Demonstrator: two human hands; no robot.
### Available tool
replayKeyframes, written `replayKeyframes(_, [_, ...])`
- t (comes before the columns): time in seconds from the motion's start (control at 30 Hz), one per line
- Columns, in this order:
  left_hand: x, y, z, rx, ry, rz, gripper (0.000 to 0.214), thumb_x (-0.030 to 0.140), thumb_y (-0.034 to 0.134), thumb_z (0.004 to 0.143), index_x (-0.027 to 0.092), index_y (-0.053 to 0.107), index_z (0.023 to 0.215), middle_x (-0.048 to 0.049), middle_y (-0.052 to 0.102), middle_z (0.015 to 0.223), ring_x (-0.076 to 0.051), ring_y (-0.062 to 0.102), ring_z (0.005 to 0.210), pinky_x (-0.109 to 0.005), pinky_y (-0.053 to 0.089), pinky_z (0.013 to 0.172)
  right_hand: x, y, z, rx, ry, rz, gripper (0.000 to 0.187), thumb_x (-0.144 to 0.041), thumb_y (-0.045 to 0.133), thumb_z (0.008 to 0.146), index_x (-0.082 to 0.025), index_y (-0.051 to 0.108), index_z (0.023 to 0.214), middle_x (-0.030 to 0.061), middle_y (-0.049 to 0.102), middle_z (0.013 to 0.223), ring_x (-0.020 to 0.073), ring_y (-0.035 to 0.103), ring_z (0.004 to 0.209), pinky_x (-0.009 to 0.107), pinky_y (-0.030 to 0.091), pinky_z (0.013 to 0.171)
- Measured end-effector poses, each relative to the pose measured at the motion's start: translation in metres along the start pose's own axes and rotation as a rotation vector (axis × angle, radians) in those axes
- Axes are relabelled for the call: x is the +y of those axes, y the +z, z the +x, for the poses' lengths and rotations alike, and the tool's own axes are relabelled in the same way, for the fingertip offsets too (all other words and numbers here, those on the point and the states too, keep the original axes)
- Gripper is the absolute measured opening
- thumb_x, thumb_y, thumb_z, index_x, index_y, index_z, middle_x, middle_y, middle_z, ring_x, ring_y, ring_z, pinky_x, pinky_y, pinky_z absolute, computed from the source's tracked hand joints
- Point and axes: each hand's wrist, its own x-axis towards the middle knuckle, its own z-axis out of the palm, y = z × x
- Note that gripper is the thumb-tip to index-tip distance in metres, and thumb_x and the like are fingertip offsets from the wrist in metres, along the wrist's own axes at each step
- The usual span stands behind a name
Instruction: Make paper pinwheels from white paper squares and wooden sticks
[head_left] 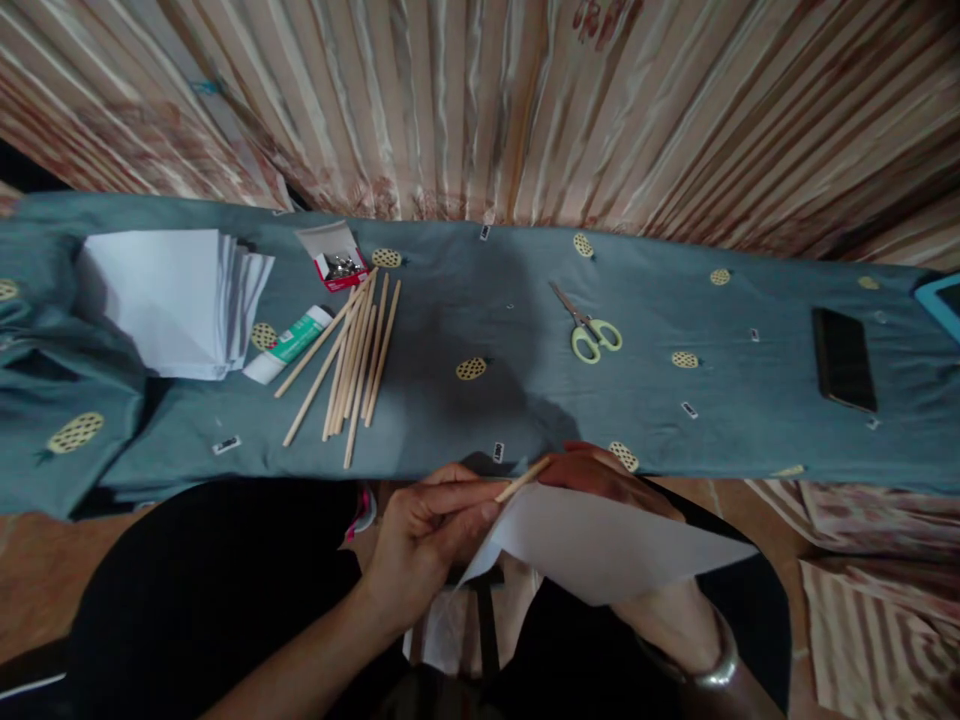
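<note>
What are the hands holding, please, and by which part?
The left hand pinches a wooden stick against a corner of the white sheet; the right hand holds its far edge.

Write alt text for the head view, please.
The left hand pinches a wooden stick at a white paper sheet held by the right hand, before a teal cloth with spare sticks, scissors and a phone.

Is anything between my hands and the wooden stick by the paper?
Nothing visible: the left hand already touches the wooden stick at the white paper, which hides much of the right hand.
</note>
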Motion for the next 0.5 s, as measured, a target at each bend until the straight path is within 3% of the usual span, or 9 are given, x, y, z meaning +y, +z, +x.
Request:
replayKeyframes(0.2, [-0.021, 0.006, -0.013, 0.138, -0.084, -0.191, 0.025, 0.046, 0.081, 0.070, 0.026, 0.081, 0.085, -0.0075, 0.070, 0.075, -0.015, 0.060, 0.069, -0.022, 0.046, 0.058, 0.001, 0.006, 0.004, -0.092, -0.019, -0.038, 0.031, -0.011, 0.052, 0.087, -0.025, 0.059, 0.114, 0.0047, 0.073, 0.100, 0.0230, 0.070, 0.094, 0.041, 0.054, 0.094])
replayKeyframes(0.5, [-0.042, 0.009, -0.020, 0.254, -0.265, -0.523, 0.024, 0.035, 0.085, 0.061, 0.019, 0.081, 0.078, -0.0062, 0.073, 0.078, -0.016, 0.063, 0.067, -0.024, 0.049, 0.060, 0.000, 0.013, 0.032, -0.335, 0.049, -0.072, 0.030, -0.005, 0.050, 0.085, -0.021, 0.070, 0.099, 0.0052, 0.075, 0.101, 0.0206, 0.070, 0.097, 0.033, 0.057, 0.084])
